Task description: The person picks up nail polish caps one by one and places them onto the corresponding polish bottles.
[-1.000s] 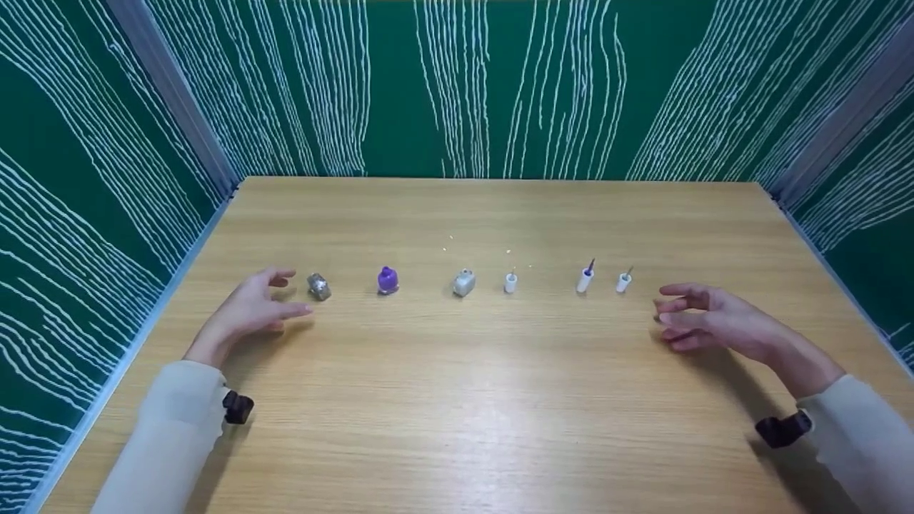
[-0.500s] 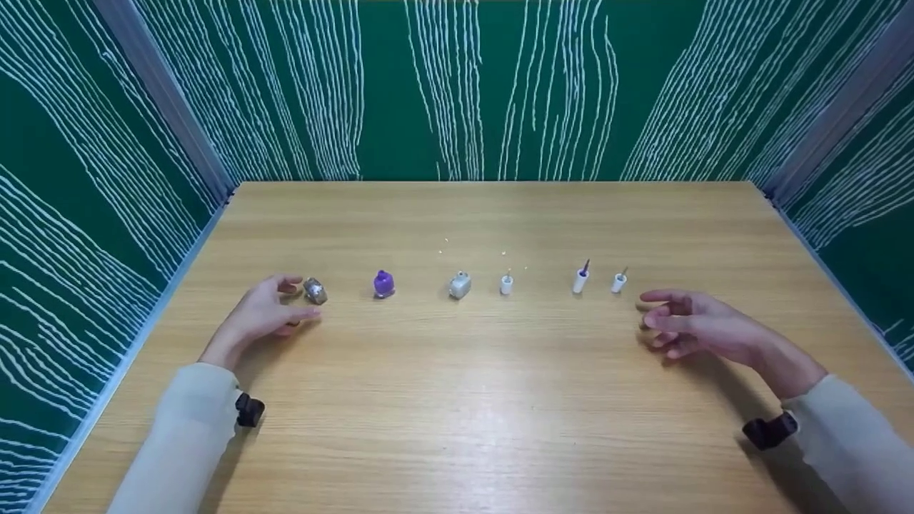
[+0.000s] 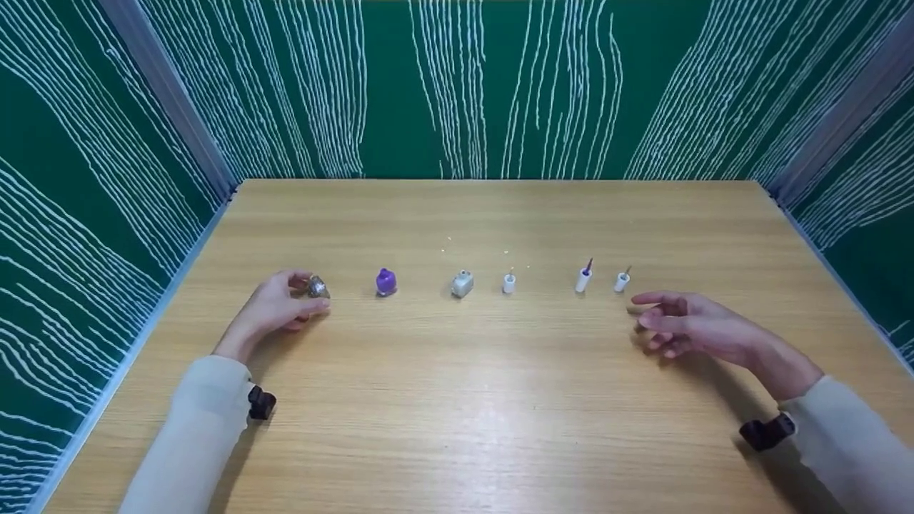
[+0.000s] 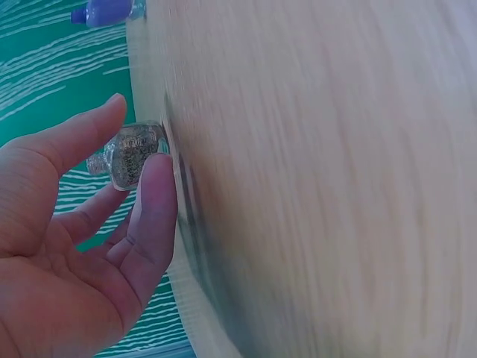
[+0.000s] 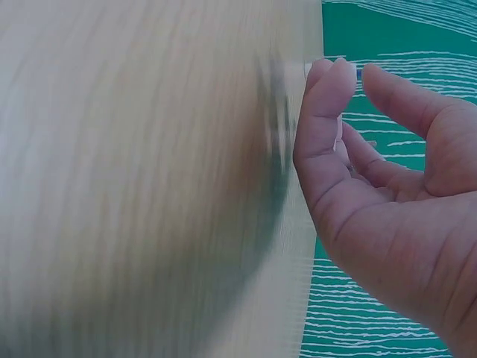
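Note:
At the left of the table, my left hand (image 3: pixel 275 305) has its thumb and fingers on either side of a small glittery silver nail polish bottle (image 4: pixel 134 155). It does not look pinched, though contact is hard to judge. A purple nail polish bottle (image 3: pixel 386 283) stands to the right of it, followed by a pale silver one (image 3: pixel 462 284). All three bottles lack caps. My right hand (image 3: pixel 703 325) hovers at the right with loosely bent fingers and holds nothing. Nearest to it is a white brush cap (image 3: pixel 622 283), brush upward.
Two more white caps with brushes upward stand in the row, one with a purple brush (image 3: pixel 583 280) and a shorter one (image 3: pixel 508 284). Tiny pale specks lie behind the row. Green walls with white lines border the wooden table (image 3: pixel 457 400).
My left hand has moved right, bringing its thumb and fingers around the glittery bottle. My right hand has shifted slightly left toward the nearest brush cap.

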Action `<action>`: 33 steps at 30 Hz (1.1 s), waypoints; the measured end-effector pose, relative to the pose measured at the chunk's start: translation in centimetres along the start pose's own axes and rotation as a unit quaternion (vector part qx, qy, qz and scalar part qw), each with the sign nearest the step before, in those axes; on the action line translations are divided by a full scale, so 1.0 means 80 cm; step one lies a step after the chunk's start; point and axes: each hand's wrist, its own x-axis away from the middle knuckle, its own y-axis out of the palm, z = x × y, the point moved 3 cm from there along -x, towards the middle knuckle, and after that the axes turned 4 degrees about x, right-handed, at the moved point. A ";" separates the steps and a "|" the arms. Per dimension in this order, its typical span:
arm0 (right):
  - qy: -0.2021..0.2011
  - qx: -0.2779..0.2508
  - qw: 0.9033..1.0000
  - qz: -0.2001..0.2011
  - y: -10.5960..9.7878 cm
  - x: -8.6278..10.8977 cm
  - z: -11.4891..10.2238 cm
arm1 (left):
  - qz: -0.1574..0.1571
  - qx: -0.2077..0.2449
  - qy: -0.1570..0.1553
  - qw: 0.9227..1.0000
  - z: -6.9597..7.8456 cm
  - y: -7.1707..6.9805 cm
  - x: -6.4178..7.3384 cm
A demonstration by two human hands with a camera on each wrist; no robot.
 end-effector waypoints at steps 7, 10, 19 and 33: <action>-0.025 -0.005 0.999 -0.020 0.006 -0.003 -0.003 | -0.005 0.004 0.015 1.000 0.001 0.003 0.000; -0.027 -0.005 0.999 -0.023 0.007 -0.004 -0.003 | -0.006 0.002 0.015 1.000 0.002 0.004 0.000; -0.035 -0.011 0.999 -0.029 0.016 -0.005 -0.007 | 0.001 -0.035 0.032 0.999 0.005 0.012 0.001; -0.052 -0.021 0.997 -0.048 0.025 -0.005 -0.011 | 0.026 -0.094 0.044 0.994 0.009 0.023 0.005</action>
